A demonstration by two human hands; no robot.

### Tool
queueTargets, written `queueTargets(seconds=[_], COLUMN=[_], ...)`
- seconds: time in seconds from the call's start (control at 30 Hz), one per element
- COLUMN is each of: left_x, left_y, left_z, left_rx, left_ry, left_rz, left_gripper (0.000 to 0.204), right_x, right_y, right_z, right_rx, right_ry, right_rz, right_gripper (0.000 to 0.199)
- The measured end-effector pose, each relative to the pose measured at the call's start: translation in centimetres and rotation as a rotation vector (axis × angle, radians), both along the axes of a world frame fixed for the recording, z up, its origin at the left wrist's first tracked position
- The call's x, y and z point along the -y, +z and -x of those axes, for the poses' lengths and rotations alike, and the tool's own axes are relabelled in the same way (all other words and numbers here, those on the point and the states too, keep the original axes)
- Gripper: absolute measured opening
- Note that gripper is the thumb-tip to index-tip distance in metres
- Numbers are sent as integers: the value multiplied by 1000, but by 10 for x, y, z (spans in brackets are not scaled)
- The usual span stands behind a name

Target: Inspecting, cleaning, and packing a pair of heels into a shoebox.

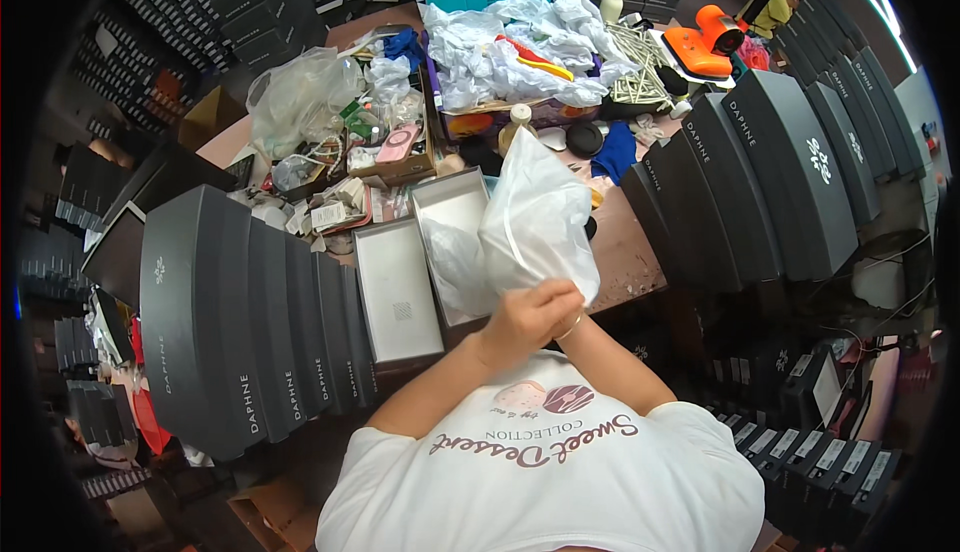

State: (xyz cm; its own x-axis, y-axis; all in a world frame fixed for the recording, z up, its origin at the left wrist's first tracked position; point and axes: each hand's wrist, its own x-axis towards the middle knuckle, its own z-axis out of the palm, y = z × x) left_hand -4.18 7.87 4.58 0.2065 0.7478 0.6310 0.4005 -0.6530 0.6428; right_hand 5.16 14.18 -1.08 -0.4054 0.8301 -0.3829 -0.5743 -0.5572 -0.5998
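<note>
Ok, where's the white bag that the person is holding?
In the head view, the white bag is just right of centre, its near end at the person's hands, with an open, pale-lined box to its left.

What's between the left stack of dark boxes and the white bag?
Head view: a pale-lined open box piece beside the stack, then a second open piece, partly hidden by the bag.
</note>
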Motion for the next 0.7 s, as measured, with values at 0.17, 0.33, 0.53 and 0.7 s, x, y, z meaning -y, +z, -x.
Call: queueTargets(seconds=[0.17, 0.33, 0.53, 0.7], left_x=[37, 40, 35, 38], left_y=[-20, -21, -47, -84], left_z=[-12, -6, 56, 98], left_rx=[113, -53, 876, 1303], left_ry=[-105, -462, 136, 140], left_rz=[208, 324, 805, 863], left_gripper=[15, 18, 80, 79], right_x=[-25, -24, 22, 63], right_y=[4, 6, 6, -21], right_z=[-18, -1, 1, 44], right_rx=[73, 253, 332, 799], right_ry=[144, 156, 236, 649], right_rz=[-206, -333, -378, -925], right_gripper=[43, 46, 50, 53])
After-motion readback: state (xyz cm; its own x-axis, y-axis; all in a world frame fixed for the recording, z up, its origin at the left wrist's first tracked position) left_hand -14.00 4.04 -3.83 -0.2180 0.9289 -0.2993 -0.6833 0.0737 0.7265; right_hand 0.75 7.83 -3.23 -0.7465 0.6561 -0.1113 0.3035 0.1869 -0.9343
